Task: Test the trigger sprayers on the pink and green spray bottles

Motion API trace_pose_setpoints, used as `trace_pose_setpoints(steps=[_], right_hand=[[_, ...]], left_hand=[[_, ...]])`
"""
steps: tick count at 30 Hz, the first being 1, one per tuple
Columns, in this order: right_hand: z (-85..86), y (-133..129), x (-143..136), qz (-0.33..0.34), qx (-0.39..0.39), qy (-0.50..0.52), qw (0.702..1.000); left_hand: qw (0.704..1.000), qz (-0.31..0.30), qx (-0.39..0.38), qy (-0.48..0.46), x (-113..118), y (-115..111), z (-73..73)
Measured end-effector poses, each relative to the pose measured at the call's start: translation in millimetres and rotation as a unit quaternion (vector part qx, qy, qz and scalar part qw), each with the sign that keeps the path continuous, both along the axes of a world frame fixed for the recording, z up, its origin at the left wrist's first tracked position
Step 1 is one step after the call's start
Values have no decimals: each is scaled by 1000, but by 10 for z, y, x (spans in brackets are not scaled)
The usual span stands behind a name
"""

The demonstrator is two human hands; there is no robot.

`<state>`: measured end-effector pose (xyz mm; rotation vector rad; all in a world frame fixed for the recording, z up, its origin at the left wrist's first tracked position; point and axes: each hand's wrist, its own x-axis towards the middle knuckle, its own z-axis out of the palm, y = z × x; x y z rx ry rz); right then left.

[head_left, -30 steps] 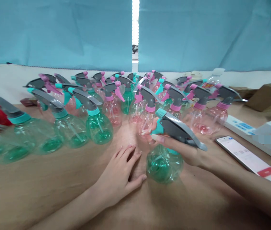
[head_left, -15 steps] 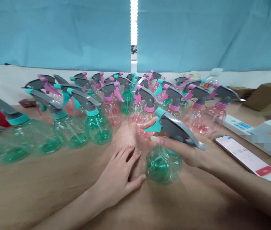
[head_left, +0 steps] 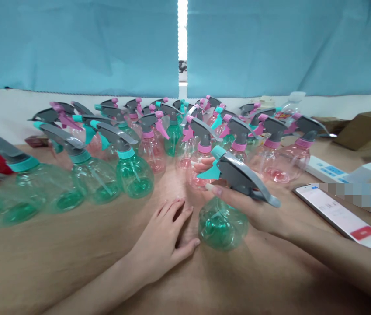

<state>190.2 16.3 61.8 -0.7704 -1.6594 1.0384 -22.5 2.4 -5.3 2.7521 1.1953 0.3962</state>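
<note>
My right hand is wrapped round the neck of a green spray bottle, below its grey head and teal trigger. Its thumb is in front of the neck and the other fingers are behind. The bottle is upright at the table's middle. Flat on the wood, left of that bottle, lies my left hand with fingers spread, holding nothing. Beyond it stands another green spray bottle with a teal collar. A pink spray bottle is just behind my right fingers.
Many pink and green spray bottles fill the back and left of the wooden table. At right lie a phone, a white power strip and a cardboard box. A blue curtain hangs behind.
The fingers of my right hand behind the bottle's neck have shifted slightly. My left hand stays where it was.
</note>
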Motion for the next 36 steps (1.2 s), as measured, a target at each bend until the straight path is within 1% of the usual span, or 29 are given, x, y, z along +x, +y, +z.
trace_pose_setpoints(steps=[4, 17, 21, 26, 32, 36], right_hand=[[7, -14, 3, -12, -10, -6, 1000], [-6, 8, 27, 1, 0, -39, 999], [23, -3, 6, 6, 14, -24, 1000], [29, 11, 2, -6, 12, -41, 999], [53, 10, -23, 17, 6, -30, 999], [97, -2, -37, 13, 3, -32, 999]], left_hand=[[1000, -2, 1, 2, 0, 0, -4], [1000, -5, -1, 18, 1, -2, 7], [1000, -3, 1, 16, -1, -5, 9], [1000, -2, -5, 21, 3, -5, 6], [1000, -4, -1, 17, 7, 2, 10], [1000, -6, 2, 16, 0, 1, 3]])
